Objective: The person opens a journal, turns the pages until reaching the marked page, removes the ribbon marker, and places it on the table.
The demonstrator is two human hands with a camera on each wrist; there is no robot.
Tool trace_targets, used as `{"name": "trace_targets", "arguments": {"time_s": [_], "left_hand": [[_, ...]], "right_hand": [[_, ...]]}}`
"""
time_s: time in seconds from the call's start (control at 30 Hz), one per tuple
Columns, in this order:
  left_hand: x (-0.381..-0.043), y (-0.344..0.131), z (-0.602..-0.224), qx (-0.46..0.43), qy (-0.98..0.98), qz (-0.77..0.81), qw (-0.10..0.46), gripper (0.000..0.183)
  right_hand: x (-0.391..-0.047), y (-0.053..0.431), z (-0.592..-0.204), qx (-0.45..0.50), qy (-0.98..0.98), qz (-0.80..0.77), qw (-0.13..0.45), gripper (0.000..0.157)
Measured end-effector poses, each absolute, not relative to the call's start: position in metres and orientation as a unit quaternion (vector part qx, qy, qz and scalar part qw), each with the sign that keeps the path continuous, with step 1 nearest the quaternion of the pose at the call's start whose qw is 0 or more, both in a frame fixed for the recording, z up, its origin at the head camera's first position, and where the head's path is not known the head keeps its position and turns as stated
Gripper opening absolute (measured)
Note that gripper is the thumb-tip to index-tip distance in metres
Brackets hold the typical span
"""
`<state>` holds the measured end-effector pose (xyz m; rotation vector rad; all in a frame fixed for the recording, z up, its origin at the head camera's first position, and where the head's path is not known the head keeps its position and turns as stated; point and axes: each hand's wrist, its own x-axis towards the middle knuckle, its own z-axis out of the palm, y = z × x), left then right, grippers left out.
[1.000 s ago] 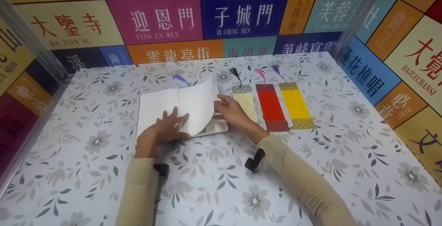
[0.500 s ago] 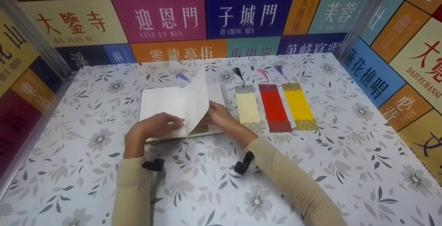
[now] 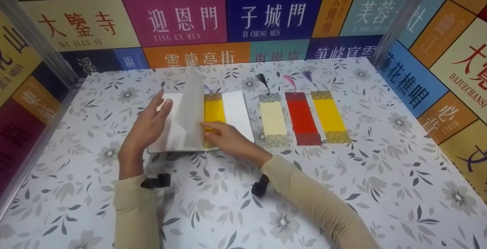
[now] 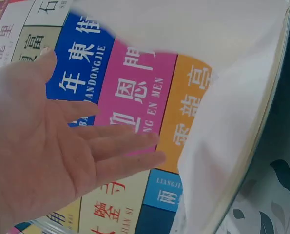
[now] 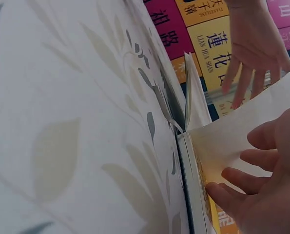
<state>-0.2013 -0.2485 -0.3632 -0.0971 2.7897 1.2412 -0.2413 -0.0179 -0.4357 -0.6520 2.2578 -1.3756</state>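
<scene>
A notebook (image 3: 238,117) lies spread on the table, one page (image 3: 192,112) standing up mid-turn. On its right half lies a yellow bookmark (image 3: 215,108) with patterned ends. My right hand (image 3: 230,138) is over the lower part of this bookmark, its fingertips at the raised page near the spine. In the right wrist view the fingers (image 5: 247,180) are loosely bent, pinching nothing. My left hand (image 3: 146,121) is raised over the left half, palm toward the page. The left wrist view shows its fingers (image 4: 120,146) straight and apart from the paper.
Right of the notebook lie a cream bookmark (image 3: 272,119), a red bookmark (image 3: 303,118) and another yellow bookmark (image 3: 330,117), all tasselled. A flower-patterned cloth (image 3: 243,211) covers the table. Panels with lettering (image 3: 175,20) stand behind it.
The page has swung from right to left, uncovering the yellow bookmark in the notebook. My right hand has moved left with it. My left hand has lifted off the paper and shifted left.
</scene>
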Motion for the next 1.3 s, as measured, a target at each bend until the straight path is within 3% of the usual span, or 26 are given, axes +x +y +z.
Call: {"name": "trace_targets", "arguments": {"time_s": [0.33, 0.77, 1.07, 1.3], "left_hand": [[-0.21, -0.24, -0.372, -0.054, 0.941, 0.317, 0.103, 0.074], [-0.222, -0.227, -0.403, -0.069, 0.966, 0.1, 0.228, 0.079], [-0.225, -0.221, -0.41, -0.008, 0.964, 0.133, 0.229, 0.087], [-0.224, -0.225, -0.412, -0.003, 0.942, 0.153, 0.299, 0.085]], "right_hand": [[-0.239, -0.017, -0.439, -0.396, 0.864, -0.287, 0.118, 0.041], [-0.237, -0.006, -0.437, -0.443, 0.868, -0.173, 0.144, 0.051], [-0.239, -0.006, -0.435, -0.443, 0.865, -0.188, 0.142, 0.042], [-0.256, -0.008, -0.436, -0.345, 0.882, -0.31, 0.087, 0.032]]}}
